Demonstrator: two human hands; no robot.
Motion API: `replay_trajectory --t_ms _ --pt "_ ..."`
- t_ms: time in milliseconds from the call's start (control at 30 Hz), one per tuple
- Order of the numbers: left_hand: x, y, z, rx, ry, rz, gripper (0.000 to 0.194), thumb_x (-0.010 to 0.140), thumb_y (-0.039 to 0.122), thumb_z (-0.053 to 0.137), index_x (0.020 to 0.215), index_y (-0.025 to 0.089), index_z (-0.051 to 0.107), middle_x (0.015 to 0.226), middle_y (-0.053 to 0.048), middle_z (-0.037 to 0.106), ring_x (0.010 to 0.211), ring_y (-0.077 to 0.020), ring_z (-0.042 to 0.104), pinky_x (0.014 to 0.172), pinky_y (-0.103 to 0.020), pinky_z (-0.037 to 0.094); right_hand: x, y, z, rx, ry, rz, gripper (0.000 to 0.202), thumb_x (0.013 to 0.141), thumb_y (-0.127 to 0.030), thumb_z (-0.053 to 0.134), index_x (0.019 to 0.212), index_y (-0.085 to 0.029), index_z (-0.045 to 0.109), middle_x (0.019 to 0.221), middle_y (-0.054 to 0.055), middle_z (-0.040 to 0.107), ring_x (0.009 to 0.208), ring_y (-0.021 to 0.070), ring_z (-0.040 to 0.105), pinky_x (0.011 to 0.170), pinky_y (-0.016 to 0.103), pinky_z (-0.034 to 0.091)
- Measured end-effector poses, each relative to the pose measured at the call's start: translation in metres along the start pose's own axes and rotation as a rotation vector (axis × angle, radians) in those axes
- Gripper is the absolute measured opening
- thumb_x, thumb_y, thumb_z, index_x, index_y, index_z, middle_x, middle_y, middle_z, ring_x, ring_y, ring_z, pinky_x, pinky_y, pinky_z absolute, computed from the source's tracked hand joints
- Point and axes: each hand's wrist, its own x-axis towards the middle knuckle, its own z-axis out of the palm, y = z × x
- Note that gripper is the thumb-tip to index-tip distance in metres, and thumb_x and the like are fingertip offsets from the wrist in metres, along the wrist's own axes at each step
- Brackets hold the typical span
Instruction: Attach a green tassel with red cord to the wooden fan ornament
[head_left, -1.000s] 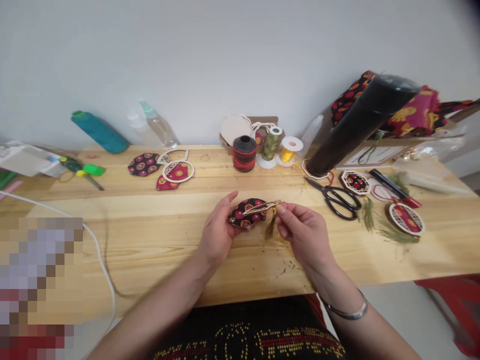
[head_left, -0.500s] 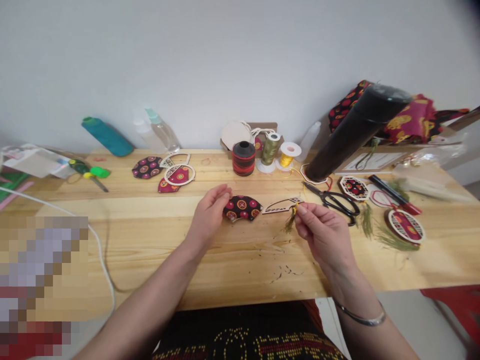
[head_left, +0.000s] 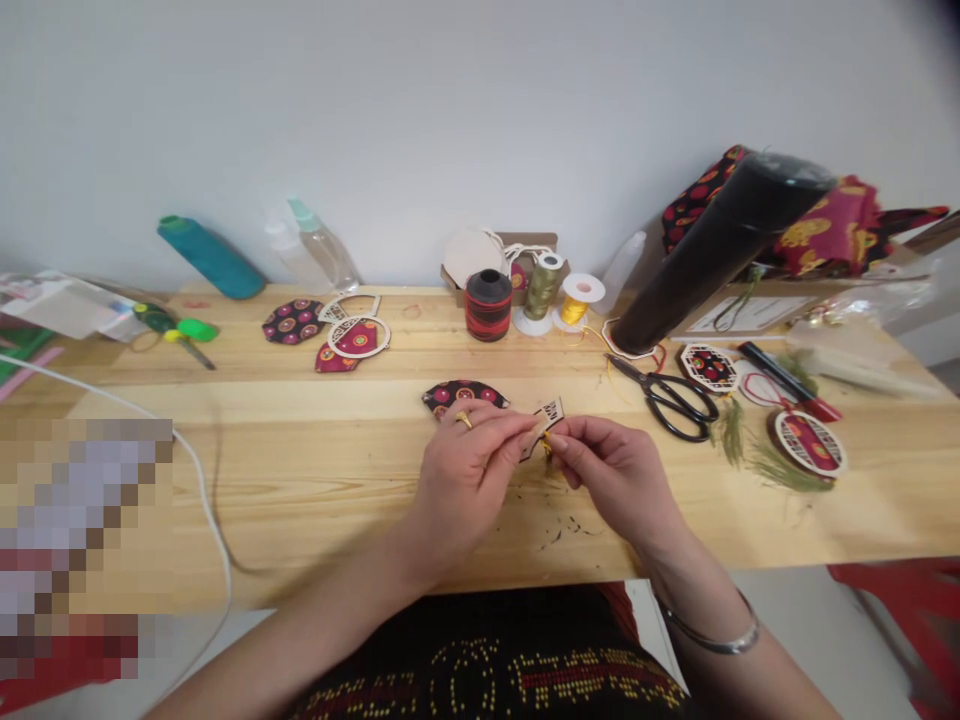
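A small fretwork wooden frame point(head_left: 552, 410) is tilted up between my hands, just above the table. My left hand point(head_left: 465, 470) is closed on its left part, thumb and fingertips pinching it. At its lower edge, my right hand point(head_left: 619, 470) pinches the yellow-tied top of an olive tassel point(head_left: 551, 463). Fingers cover much of the frame and tassel. Behind my left hand lies a fan-shaped piece covered in dark patterned fabric point(head_left: 459, 392), partly hidden by my fingers.
Black-handled scissors point(head_left: 671, 400) lie to the right, near finished tasselled ornaments point(head_left: 811, 443). Thread spools point(head_left: 488, 305) and a leaning black tube point(head_left: 712, 255) stand at the back. More patterned pieces point(head_left: 292, 322) lie back left. A white cable point(head_left: 199, 470) crosses the left side.
My left hand has moved right from the fabric-covered piece and taken hold of the wooden frame. The right hand has drawn slightly left with the tassel, and the frame has turned.
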Motion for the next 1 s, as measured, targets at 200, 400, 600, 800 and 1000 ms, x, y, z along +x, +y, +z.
replay_trajectory --t_ms 200,400,600,800,1000 --pt "-0.005 -0.003 0.001 0.027 -0.014 -0.017 0.025 0.083 0.019 0.06 0.1 0.031 0.073 0.091 -0.003 0.073 0.091 -0.0218 0.057 0.087 -0.039 0.042 -0.003 0.003 0.006 -0.067 -0.051 -0.03 0.015 0.081 -0.027 0.058 0.07 -0.018 0.063 0.057 -0.003 0.052 0.05 0.0063 0.041 0.047 0.022 0.033" --pt "-0.008 -0.005 0.001 -0.063 -0.02 -0.159 0.016 0.082 0.022 0.062 0.089 0.03 0.075 0.081 -0.001 0.073 0.078 -0.019 0.06 0.077 -0.034 0.045 -0.005 0.001 0.008 -0.084 -0.059 -0.036 0.015 0.081 -0.026 0.057 0.07 -0.018 0.063 0.057 -0.003 0.052 0.049 0.0061 0.04 0.047 0.022 0.032" --pt "-0.007 -0.003 0.001 -0.172 -0.032 -0.337 0.01 0.078 0.023 0.066 0.079 0.026 0.075 0.074 -0.001 0.071 0.069 -0.0174 0.059 0.07 -0.031 0.046 -0.006 0.002 0.01 -0.083 -0.063 -0.02 0.017 0.082 -0.028 0.058 0.069 -0.018 0.063 0.057 -0.003 0.053 0.05 0.0063 0.041 0.047 0.022 0.033" --pt "-0.003 -0.002 0.001 -0.313 -0.047 -0.415 0.008 0.076 0.02 0.065 0.072 0.022 0.072 0.066 -0.001 0.067 0.062 -0.0143 0.055 0.06 -0.027 0.043 -0.006 0.003 0.013 -0.092 -0.04 -0.015 0.018 0.082 -0.03 0.058 0.07 -0.018 0.063 0.057 -0.003 0.052 0.05 0.0067 0.042 0.047 0.022 0.034" --pt "-0.004 -0.007 0.001 -0.364 -0.067 -0.502 0.009 0.077 0.023 0.065 0.071 0.02 0.07 0.055 0.002 0.055 0.052 -0.0105 0.044 0.049 -0.023 0.034 -0.007 0.006 0.013 -0.091 -0.032 -0.014 0.017 0.083 -0.03 0.057 0.074 -0.017 0.065 0.059 -0.002 0.054 0.051 0.0065 0.042 0.048 0.021 0.035"
